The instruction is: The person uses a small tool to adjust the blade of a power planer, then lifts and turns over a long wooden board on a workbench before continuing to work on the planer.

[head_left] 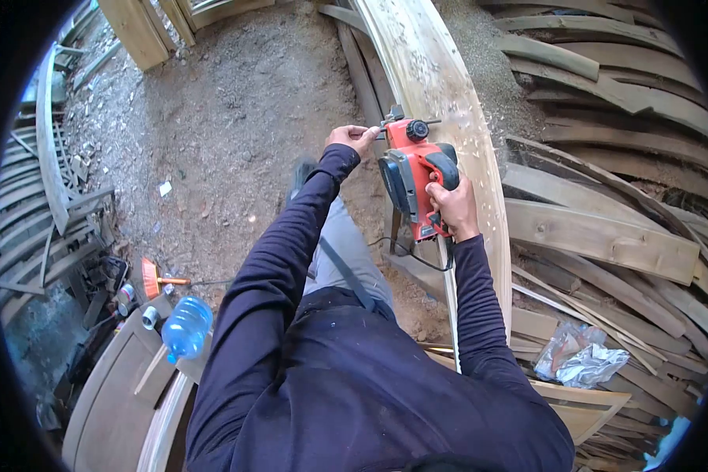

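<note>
A red and black electric planer [407, 141] sits on a long pale wooden board [484, 169], its body partly over the board's left edge. My right hand [459, 209] is wrapped around its rear handle. At the planer's front, my left hand [352, 140] pinches a thin metal guide rod at the left side; the fingertips partly hide the rod. A black knob [417, 130] tops the planer's front. From its rear a dark cord [417, 258] loops down beside the board. Wood shavings speckle the board's surface.
Stacked curved planks [606, 228] fill the right side, with a crumpled plastic bag [582, 354] on them. To the left are a blue water bottle [187, 326], an orange brush [151, 277] and more curved timber [51, 149]. Dirt ground [236, 118] lies between.
</note>
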A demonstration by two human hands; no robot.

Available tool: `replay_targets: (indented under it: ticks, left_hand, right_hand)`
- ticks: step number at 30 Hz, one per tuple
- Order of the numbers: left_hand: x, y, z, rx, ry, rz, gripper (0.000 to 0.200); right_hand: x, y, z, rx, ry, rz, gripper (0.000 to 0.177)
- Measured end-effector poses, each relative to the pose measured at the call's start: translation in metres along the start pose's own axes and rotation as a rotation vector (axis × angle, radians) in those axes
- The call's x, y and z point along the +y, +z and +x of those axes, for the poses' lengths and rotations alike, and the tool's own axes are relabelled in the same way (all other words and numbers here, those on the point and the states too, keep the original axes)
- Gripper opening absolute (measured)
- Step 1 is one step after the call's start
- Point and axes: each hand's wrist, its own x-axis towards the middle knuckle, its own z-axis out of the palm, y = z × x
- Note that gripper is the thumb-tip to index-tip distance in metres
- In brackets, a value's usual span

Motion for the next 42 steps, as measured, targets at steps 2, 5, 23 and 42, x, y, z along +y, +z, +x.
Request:
replay_targets:
  ticks: [2, 5, 23, 42]
  left_hand:
    - [0.006, -0.013, 0.031, 0.016, 0.027, -0.004, 0.051]
    - [0.003, -0.031, 0.072, -0.019, 0.021, -0.01, 0.049]
    - [0.071, -0.149, 0.32, 0.027, -0.046, 0.009, 0.049]
    - [0.12, -0.268, 0.603, 0.006, -0.12, -0.026, 0.049]
  right_hand:
    - [-0.007, 0.009, 0.028, -0.019, 0.014, -0.039, 0.022]
    - [-0.02, 0.027, 0.058, 0.023, -0.044, -0.086, 0.02]
    - [-0.157, 0.127, 0.306, 0.031, -0.119, -0.186, 0.026]
    - [-0.27, 0.233, 0.57, 0.027, -0.103, -0.228, 0.028]
